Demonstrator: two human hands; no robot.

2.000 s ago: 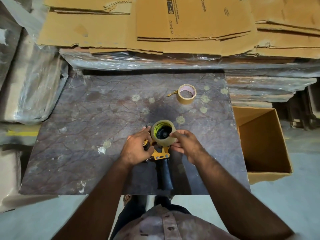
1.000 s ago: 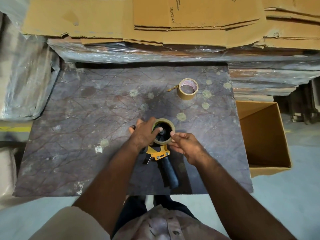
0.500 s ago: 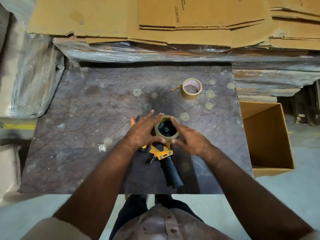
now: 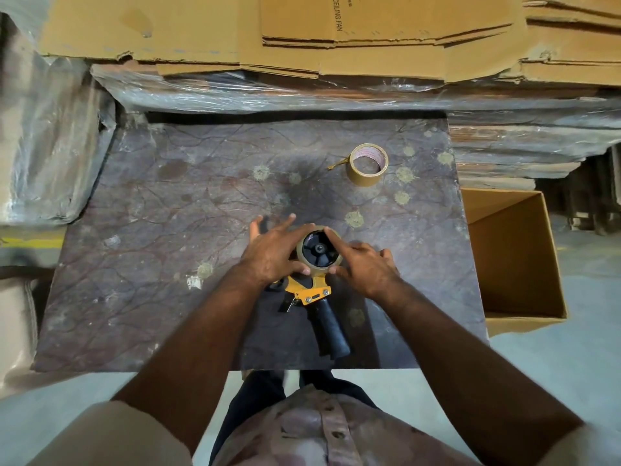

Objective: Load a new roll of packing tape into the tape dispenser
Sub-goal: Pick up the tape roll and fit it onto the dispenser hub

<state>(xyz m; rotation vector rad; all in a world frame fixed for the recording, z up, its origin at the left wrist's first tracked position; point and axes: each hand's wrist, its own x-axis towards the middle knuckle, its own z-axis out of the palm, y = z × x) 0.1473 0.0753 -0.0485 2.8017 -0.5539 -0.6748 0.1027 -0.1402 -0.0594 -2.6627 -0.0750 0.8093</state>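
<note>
A tape dispenser (image 4: pixel 312 292) with a yellow frame and black handle lies flat on the dark marble table (image 4: pixel 168 230). A roll of clear-brown tape (image 4: pixel 337 264) sits around its black hub (image 4: pixel 319 250). My left hand (image 4: pixel 272 253) rests on the roll's left side, fingers spread, thumb at the lower rim. My right hand (image 4: pixel 364 264) touches the roll's right side, index finger along the upper rim, thumb below. A second brown tape roll (image 4: pixel 368 164) stands alone at the far right of the table.
An open cardboard box (image 4: pixel 514 260) sits on the floor just right of the table. Flattened cartons (image 4: pixel 336 35) and plastic-wrapped slabs (image 4: pixel 268 92) are stacked behind. Wrapped bundles (image 4: pixel 50 146) crowd the left side. The near table edge is by my legs.
The roll, held tilted above the hub two seconds ago, now lies flat around the hub. Both hands have shifted from pinching it to pressing on its sides with fingers spread.
</note>
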